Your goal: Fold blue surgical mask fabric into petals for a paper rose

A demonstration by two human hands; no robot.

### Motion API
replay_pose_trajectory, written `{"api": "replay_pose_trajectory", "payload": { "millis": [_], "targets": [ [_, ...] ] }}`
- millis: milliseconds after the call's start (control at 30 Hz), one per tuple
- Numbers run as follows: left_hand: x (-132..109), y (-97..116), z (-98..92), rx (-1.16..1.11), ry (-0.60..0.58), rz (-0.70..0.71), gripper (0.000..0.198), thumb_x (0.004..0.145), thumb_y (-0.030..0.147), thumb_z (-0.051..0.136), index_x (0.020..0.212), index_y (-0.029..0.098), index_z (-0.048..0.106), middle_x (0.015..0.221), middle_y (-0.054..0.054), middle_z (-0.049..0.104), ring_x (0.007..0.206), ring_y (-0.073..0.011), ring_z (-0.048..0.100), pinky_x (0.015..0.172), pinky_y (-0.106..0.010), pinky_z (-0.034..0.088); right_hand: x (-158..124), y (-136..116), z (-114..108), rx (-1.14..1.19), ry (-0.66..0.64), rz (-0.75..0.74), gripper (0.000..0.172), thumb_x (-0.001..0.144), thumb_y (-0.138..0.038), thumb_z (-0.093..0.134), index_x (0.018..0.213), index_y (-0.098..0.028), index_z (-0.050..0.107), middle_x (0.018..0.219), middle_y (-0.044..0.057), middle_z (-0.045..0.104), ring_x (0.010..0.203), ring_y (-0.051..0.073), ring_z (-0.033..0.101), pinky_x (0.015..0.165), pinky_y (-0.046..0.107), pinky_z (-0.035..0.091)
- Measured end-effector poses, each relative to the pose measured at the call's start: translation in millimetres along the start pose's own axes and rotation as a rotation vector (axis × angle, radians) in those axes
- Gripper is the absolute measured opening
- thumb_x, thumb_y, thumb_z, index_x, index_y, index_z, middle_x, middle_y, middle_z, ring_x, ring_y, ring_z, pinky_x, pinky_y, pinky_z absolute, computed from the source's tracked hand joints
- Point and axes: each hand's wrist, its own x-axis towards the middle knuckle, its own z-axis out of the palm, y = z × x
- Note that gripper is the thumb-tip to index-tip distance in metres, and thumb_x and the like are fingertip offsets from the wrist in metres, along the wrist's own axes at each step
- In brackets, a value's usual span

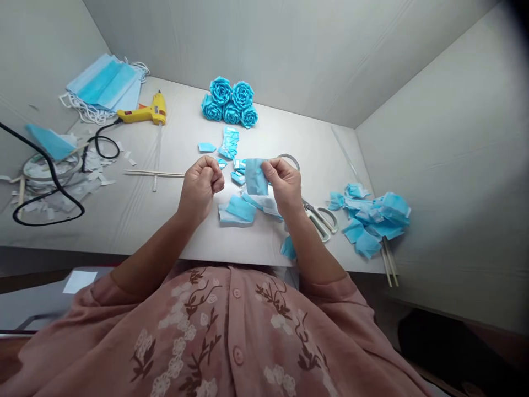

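Between the thumb and fingers of my right hand [285,179] is a light blue square of mask fabric [257,177], held upright above the table. My left hand [201,184] is closed in a fist to the left of it; whatever may be inside is hidden. Thin wooden sticks [155,173] run behind that fist. Below the hands lie cut blue and white mask pieces [237,209], and small folded blue pieces [238,171] show behind the square. Scissors [320,218] rest beside my right wrist, partly covered by it.
Several blue fabric roses [231,105] sit at the back. A yellow glue gun [144,110] with a black cord and stacked masks [107,85] are at the back left. White scraps [91,176] litter the left. Blue cut pieces [376,215] lie at right over sticks [389,262].
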Motion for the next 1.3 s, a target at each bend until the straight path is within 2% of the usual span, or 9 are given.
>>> {"api": "replay_pose_trajectory", "payload": {
  "millis": [167,267,433,633,867,933,1033,1167,1300],
  "targets": [
    [-1.7,-0.5,-0.5,0.036,-0.038,0.077,0.012,0.071,0.008,0.061,0.075,0.020,0.060,0.052,0.010,0.036,0.044,-0.0055,0.028,0.046,-0.019,0.021,-0.6,-0.8,0.7,0.030,-0.007,0.039,0.061,0.068,-0.078,0.085,0.074,-0.021,0.064,0.065,-0.005,0.050,0.063,0.010,0.044,0.060,0.027,0.040],
    [-3.5,-1.2,-0.9,0.094,-0.083,0.068,0.016,0.073,0.013,0.069,0.086,0.021,0.069,0.050,0.011,0.036,0.043,-0.0061,0.027,0.045,-0.021,0.023,-0.7,0.1,0.9,0.048,-0.004,0.036,0.059,0.067,-0.075,0.087,0.074,-0.021,0.065,0.065,-0.005,0.050,0.062,0.010,0.043,0.059,0.027,0.040],
    [-7.2,-4.7,-3.1,0.233,-0.152,0.142,0.016,0.082,0.024,0.076,0.097,0.021,0.082,0.065,0.001,0.064,0.065,-0.0129,0.060,0.066,-0.026,0.051,-1.9,0.8,2.4,-0.009,0.013,0.027,0.057,0.070,-0.075,0.085,0.076,-0.021,0.067,0.066,-0.004,0.054,0.063,0.011,0.049,0.060,0.028,0.044],
    [-11.8,-5.9,-2.3,0.436,-0.208,0.144,0.025,0.090,0.035,0.075,0.105,0.018,0.085,0.106,-0.008,0.082,0.096,-0.0204,0.074,0.088,-0.032,0.059,-3.2,2.6,2.9,-0.045,0.010,0.029,0.058,0.072,-0.078,0.082,0.077,-0.021,0.068,0.065,-0.004,0.059,0.060,0.010,0.053,0.057,0.027,0.048],
    [-7.1,-14.5,-6.5,0.287,-0.224,0.004,0.065,0.084,0.042,0.087,0.143,0.022,0.067,0.129,-0.012,0.077,0.118,-0.0252,0.073,0.098,-0.034,0.060,-3.9,5.5,-0.5,0.025,-0.170,0.114,0.071,0.087,-0.083,0.062,0.122,-0.022,0.073,0.098,0.005,0.079,0.078,0.014,0.075,0.068,0.027,0.061],
    [-3.6,-17.8,-8.2,0.238,-0.210,0.012,0.071,0.079,0.033,0.090,0.144,0.022,0.063,0.125,-0.012,0.077,0.116,-0.0243,0.074,0.094,-0.032,0.060,-5.3,4.0,-0.9,0.030,-0.216,0.106,0.075,0.088,-0.083,0.061,0.131,-0.023,0.071,0.105,0.006,0.080,0.081,0.015,0.077,0.068,0.027,0.061],
    [0.1,-19.1,-9.3,0.209,-0.166,0.030,0.062,0.079,0.024,0.084,0.137,0.020,0.065,0.109,-0.008,0.079,0.098,-0.0204,0.076,0.087,-0.031,0.060,-6.6,-0.4,-3.4,-0.032,-0.182,0.009,0.070,0.089,-0.081,0.062,0.132,-0.027,0.072,0.106,0.005,0.079,0.080,0.016,0.075,0.064,0.028,0.059],
    [-0.5,-14.9,-7.5,0.222,-0.140,0.014,0.054,0.079,0.020,0.077,0.132,0.018,0.068,0.092,-0.004,0.078,0.084,-0.0160,0.072,0.078,-0.027,0.057,-2.6,-3.9,-10.6,-0.175,-0.069,-0.145,0.060,0.094,-0.075,0.061,0.132,-0.030,0.072,0.119,0.006,0.077,0.107,0.020,0.072,0.083,0.033,0.062],
    [-5.6,-12.4,-3.1,0.299,-0.190,0.054,0.052,0.077,0.019,0.078,0.129,0.019,0.071,0.084,-0.001,0.073,0.076,-0.0146,0.067,0.071,-0.025,0.052,1.5,1.3,-11.7,-0.159,-0.265,-0.104,0.065,0.090,-0.071,0.069,0.140,-0.030,0.066,0.126,0.007,0.075,0.114,0.022,0.070,0.097,0.038,0.061]
  ]
}}
